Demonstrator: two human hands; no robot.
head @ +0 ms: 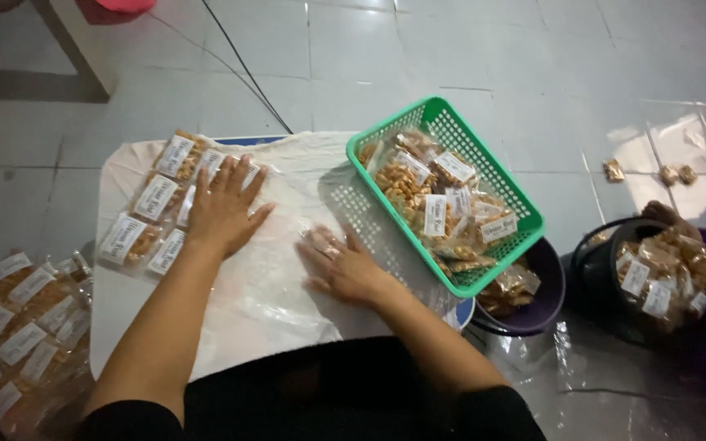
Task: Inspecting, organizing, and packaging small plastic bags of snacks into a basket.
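My left hand lies flat, fingers spread, on the labelled snack packets at the cloth's left edge, gripping nothing. My right hand rests open on a clear plastic bag, just beside the green basket.

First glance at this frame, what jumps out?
The bright green basket right of centre, tilted and heaped with labelled clear snack packets. Next, both hands spread flat on a clear plastic sheet over the small white table: the left hand partly on a row of packets, the right hand beside the basket. More packets fill a dark bucket at far right.
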